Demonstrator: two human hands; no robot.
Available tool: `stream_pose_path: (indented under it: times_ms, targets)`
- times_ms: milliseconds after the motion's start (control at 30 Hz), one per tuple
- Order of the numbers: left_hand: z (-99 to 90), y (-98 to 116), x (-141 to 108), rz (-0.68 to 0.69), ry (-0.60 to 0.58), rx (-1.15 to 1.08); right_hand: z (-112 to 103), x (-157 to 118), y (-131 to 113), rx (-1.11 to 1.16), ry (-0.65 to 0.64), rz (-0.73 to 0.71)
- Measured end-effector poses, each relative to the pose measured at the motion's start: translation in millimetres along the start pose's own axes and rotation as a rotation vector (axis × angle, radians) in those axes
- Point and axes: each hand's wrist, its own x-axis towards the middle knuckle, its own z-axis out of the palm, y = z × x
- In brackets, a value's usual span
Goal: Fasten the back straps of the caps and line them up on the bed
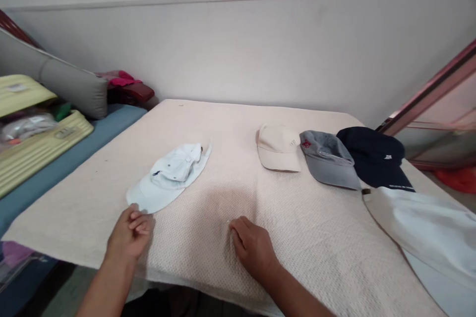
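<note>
left grip (130, 233): apart, at pale cap (167, 178) brim | right grip (255, 250): together, palm down on cloth (297, 237)

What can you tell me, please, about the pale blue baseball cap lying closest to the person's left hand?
The pale blue baseball cap looks like soft washed cotton and lies flattened and creased, its crown folded in on itself. A small dark embroidered logo shows on the crown, and the curved brim points down toward the person. It rests on a cream textured cloth, and the fingertips of the left hand are at the brim's edge, touching it or nearly so.
</note>
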Motion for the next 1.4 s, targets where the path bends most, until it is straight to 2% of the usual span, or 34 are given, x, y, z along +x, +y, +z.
stream_pose_path:
  times_ms: [100, 167, 233, 367, 467, 533, 600, 667, 767, 867, 967, 1100, 1200, 1300, 1400]
  targets:
    - [13.5, -27.2, -17.4, -0.065, -0.097, -0.075, -2.7, 2.0, -0.8, 0.119, 0.009, 0.069]
    - [22.7, -51.0, -32.6, -0.106, -0.161, -0.056, -5.8, 5.2, 0.4, 0.292, 0.007, 0.174]
    - [30.4, -75.1, -47.2, -0.144, -0.215, -0.003, -10.0, 9.5, 3.4, 0.566, -0.014, 0.321]
    - [36.6, -116.1, -65.4, -0.222, -0.304, 0.099, -21.3, 20.5, 11.7, 1.265, -0.025, 0.590]
    - [32.1, -141.8, -72.4, -0.233, -0.409, 0.236, -34.2, 30.4, 15.8, 1.588, -0.006, 0.582]
    - [26.7, -156.6, -76.8, -0.244, -0.509, 0.369, -45.8, 36.4, 17.4, 1.724, 0.058, 0.543]
    - [21.9, -166.5, -80.3, -0.284, -0.605, 0.504, -59.2, 39.3, 19.3, 1.828, 0.128, 0.563]
    - [19.8, -168.3, -81.0, -0.354, -0.703, 0.609, -72.1, 37.1, 21.8, 1.884, 0.159, 0.588]
    - [23.3, -155.7, -73.8, -0.419, -0.843, 0.626, -86.8, 25.2, 26.3, 1.888, 0.111, 0.583]
    - [31.4, -137.1, -58.7, -0.469, -0.941, 0.428, -92.1, 8.8, 30.1, 1.845, 0.000, 0.542]
    - [37.9, -124.8, -43.8, -0.534, -1.008, 0.243, -85.8, -7.3, 31.5, 1.774, -0.163, 0.495]
    - [41.6, -115.5, -42.5, -0.580, -0.967, 0.289, -72.1, -26.8, 30.7, 1.664, -0.385, 0.537]
    - [45.2, -109.7, -58.0, -0.518, -0.856, 0.376, -75.2, -38.1, 29.5, 1.677, -0.510, 0.481]
    - [48.6, -107.3, -74.5, -0.468, -0.822, 0.484, -90.1, -45.1, 28.4, 1.749, -0.506, 0.414]
    - [50.3, -110.5, -83.5, -0.518, -0.863, 0.633, -104.2, -47.1, 28.8, 1.781, -0.437, 0.439]
